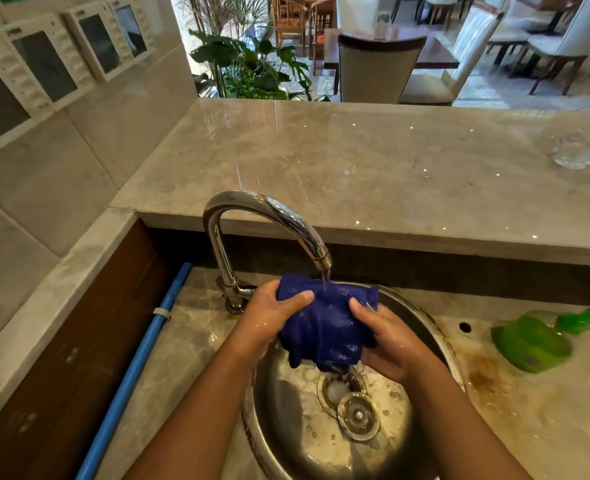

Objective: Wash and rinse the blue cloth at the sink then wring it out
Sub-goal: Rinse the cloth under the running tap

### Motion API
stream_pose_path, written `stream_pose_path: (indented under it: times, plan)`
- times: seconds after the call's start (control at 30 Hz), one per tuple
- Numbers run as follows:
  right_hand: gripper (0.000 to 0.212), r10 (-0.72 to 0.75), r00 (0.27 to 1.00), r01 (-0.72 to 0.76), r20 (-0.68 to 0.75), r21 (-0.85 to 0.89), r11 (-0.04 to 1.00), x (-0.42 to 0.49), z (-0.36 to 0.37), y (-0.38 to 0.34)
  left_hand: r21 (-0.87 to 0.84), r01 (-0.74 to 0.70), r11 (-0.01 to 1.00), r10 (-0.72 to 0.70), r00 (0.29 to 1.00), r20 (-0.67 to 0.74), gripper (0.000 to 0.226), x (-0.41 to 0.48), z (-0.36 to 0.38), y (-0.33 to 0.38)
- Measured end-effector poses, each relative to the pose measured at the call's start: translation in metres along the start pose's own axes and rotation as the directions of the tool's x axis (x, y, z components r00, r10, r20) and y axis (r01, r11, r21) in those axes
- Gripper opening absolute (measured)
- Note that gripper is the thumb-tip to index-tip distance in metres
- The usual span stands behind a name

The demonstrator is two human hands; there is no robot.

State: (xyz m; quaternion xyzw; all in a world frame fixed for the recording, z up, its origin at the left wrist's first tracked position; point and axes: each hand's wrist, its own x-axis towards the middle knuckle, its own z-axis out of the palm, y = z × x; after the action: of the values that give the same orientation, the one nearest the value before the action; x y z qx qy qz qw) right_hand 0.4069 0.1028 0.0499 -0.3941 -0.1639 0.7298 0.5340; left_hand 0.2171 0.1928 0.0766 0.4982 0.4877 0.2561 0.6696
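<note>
1. Hands — left hand point(272, 317) and right hand point(387, 341) both grip the bunched blue cloth point(324, 323) under the running tap point(269, 216), above the sink point(435, 327).
2. Risk — the drain point(342, 388) looks partly blocked, so water may pool.

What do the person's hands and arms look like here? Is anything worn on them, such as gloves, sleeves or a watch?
The left arm and the right arm are bare as far as the picture shows; no sleeve comes into view. The left hand and the right hand wear no gloves, and no watch, bracelet or ring is visible. Both hands glisten with water drops.
</note>
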Motion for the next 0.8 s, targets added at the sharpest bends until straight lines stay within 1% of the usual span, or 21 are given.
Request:
stream_pose_path:
  times: [0.03, 0.1, 0.13, 0.2, 0.27, 0.33, 0.4, 0.47, 0.53, 0.57, 0.63, 0.67, 0.73, 0.8]
  plan:
    - [0.043, 0.003, 1.000, -0.002, 0.025, -0.006, 1.000, -0.001, 0.003, -0.004, -0.124, 0.068, 0.990, -0.064, 0.997, 0.036, 0.038, -0.001, -0.001, -0.004]
    - [0.042, 0.019, 0.997, -0.022, 0.074, 0.031, 0.999, -0.003, 0.011, -0.006, -0.362, 0.215, 0.907, -0.179, 0.975, 0.132, 0.040, -0.005, -0.001, -0.012]
    - [0.041, 0.028, 0.996, -0.033, 0.088, 0.063, 0.997, -0.003, 0.014, -0.006, -0.434, 0.263, 0.862, -0.210, 0.963, 0.167, 0.041, -0.005, -0.001, -0.016]
    - [0.046, 0.042, 0.993, -0.057, 0.111, 0.135, 0.989, -0.003, 0.016, -0.005, -0.533, 0.322, 0.782, -0.224, 0.944, 0.242, 0.046, -0.004, 0.003, -0.025]
    - [0.044, 0.052, 0.986, -0.077, 0.157, 0.158, 0.984, -0.004, 0.018, -0.005, -0.613, 0.382, 0.691, -0.178, 0.913, 0.368, 0.060, -0.004, 0.009, -0.035]
    - [0.039, 0.068, 0.982, -0.093, 0.174, 0.140, 0.986, -0.005, 0.019, -0.005, -0.655, 0.402, 0.640, -0.072, 0.880, 0.470, 0.075, -0.004, 0.015, -0.043]
    - [0.038, 0.075, 0.982, -0.098, 0.175, 0.128, 0.987, -0.006, 0.019, -0.007, -0.695, 0.389, 0.605, 0.041, 0.857, 0.514, 0.081, -0.004, 0.023, -0.045]
    - [0.039, 0.074, 0.983, -0.094, 0.167, 0.120, 0.988, -0.008, 0.018, -0.010, -0.717, 0.406, 0.567, 0.076, 0.841, 0.536, 0.090, -0.002, 0.030, -0.045]
    - [0.045, 0.091, 0.985, -0.107, 0.146, 0.108, 0.988, -0.011, 0.016, -0.014, -0.715, 0.417, 0.561, 0.077, 0.834, 0.546, 0.098, -0.001, 0.035, -0.047]
    - [0.048, 0.109, 0.986, -0.121, 0.127, 0.094, 0.988, -0.011, 0.014, -0.016, -0.716, 0.414, 0.562, 0.069, 0.839, 0.540, 0.098, -0.001, 0.037, -0.048]
    - [0.053, 0.146, 0.987, -0.148, 0.065, 0.039, 0.988, -0.011, 0.010, -0.021, -0.726, 0.388, 0.568, 0.062, 0.859, 0.507, 0.090, -0.001, 0.038, -0.049]
    - [0.054, 0.157, 0.987, -0.157, 0.034, -0.002, 0.988, -0.010, 0.009, -0.024, -0.724, 0.359, 0.589, 0.057, 0.875, 0.481, 0.085, 0.000, 0.039, -0.050]
    - [0.047, 0.154, 0.988, -0.154, -0.015, -0.122, 0.980, -0.009, 0.010, -0.030, -0.699, 0.309, 0.645, 0.039, 0.900, 0.434, 0.071, 0.000, 0.038, -0.049]
    - [0.041, 0.135, 0.988, -0.149, -0.074, -0.256, 0.955, -0.007, 0.012, -0.035, -0.685, 0.301, 0.664, 0.007, 0.913, 0.408, 0.064, 0.000, 0.036, -0.049]
